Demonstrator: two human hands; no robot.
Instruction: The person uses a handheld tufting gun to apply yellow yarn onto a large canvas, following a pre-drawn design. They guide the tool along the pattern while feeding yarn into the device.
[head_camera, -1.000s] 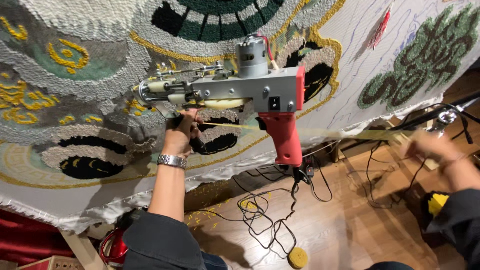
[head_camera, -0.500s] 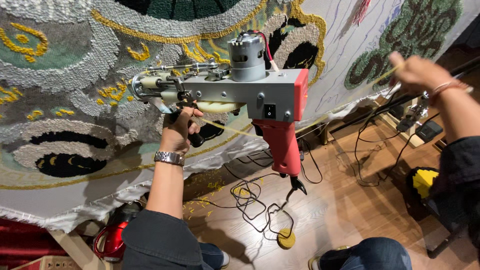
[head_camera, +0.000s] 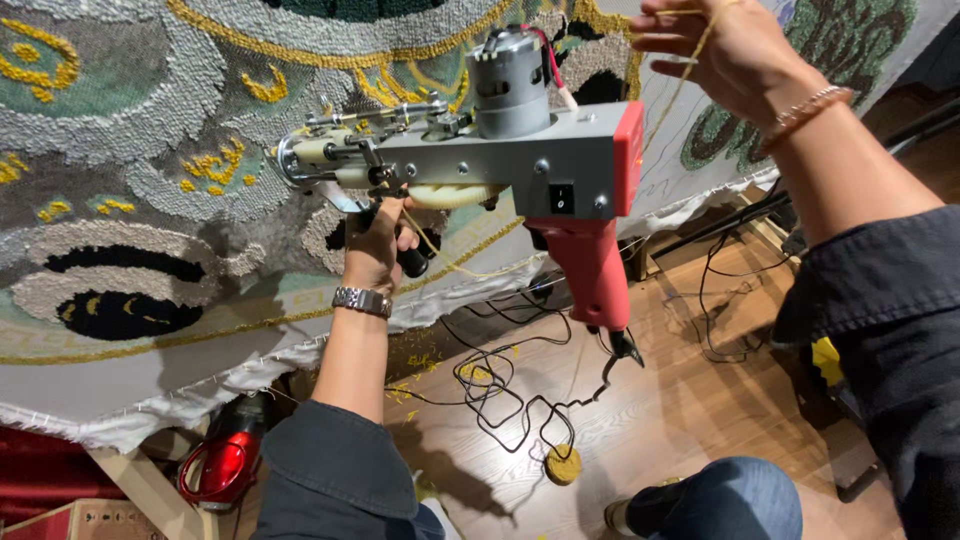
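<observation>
Overhead, left hand grips tufting gun; right hand pinches yellow yarn.

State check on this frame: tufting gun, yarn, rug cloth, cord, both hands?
tufting gun: held up off the floor, nose toward the cloth
left hand: closed on the gun's black front handle
right hand: raised, fingers pinching the yellow yarn
yellow yarn: runs from the right hand down behind the gun
rug cloth: stretched, mostly tufted, bottom edge bare
power cord: loose, tangled on the wood floor
</observation>
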